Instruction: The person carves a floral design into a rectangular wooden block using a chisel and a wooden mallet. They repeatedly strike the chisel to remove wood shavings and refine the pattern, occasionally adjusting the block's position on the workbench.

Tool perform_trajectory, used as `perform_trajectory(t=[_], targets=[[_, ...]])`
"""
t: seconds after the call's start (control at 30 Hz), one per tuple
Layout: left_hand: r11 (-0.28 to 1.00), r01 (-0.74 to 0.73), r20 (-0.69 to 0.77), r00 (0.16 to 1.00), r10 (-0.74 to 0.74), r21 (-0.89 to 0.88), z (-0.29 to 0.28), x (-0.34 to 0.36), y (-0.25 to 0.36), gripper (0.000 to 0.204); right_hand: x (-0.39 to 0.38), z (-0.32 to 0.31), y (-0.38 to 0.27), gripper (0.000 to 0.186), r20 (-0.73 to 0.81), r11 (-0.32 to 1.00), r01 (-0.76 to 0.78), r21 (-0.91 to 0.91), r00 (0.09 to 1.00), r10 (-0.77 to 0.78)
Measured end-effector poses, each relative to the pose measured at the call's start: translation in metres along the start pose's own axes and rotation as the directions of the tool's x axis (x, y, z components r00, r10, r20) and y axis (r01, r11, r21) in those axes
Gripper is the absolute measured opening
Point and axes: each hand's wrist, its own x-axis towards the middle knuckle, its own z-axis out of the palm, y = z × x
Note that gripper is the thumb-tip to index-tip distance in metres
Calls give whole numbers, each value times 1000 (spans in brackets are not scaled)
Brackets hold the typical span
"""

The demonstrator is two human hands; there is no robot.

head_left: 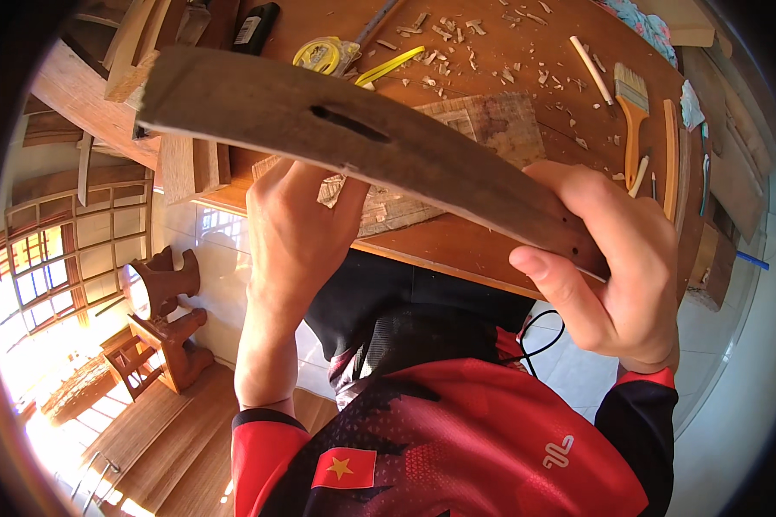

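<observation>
A long flat brown board (259, 90) slants across the upper middle. It has a dark lengthwise slot and a few small holes at its right end. My right hand (616, 258) grips that end, thumb on the near side and fingers curled around the far edge. At the board's near edge is my left hand (297, 228), its fingertips hidden behind the board, so whether it holds the board cannot be told. Beneath both lies a wooden panel (509, 121) with carved relief, partly covered by the board and left hand.
On the brown table (491, 250) are wood shavings (448, 34), a yellow tape measure (323, 56), a paintbrush (632, 112), a pale stick (591, 69) and a wood strip (670, 159). Wood blocks (190, 168) stand at left; boards (741, 129) lean at right.
</observation>
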Motion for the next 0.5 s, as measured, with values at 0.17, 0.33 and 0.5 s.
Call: perform_trajectory(t=[0.17, 0.33, 0.5], targets=[[1000, 30, 23, 999, -30, -3, 4, -4, -5, 11, 5, 6, -4, 37, -3, 1000, 29, 2, 1000, -29], [998, 43, -42, 998, -41, 49, 9, -13, -6, 11, -4, 23, -5, 33, 51, 1000, -16, -21, 999, 17], [995, 99, -166, 981, -100, -16, 20, -30, -11, 11, -9, 36, -4, 34, 170, 995, -103, 11, 980, 100]])
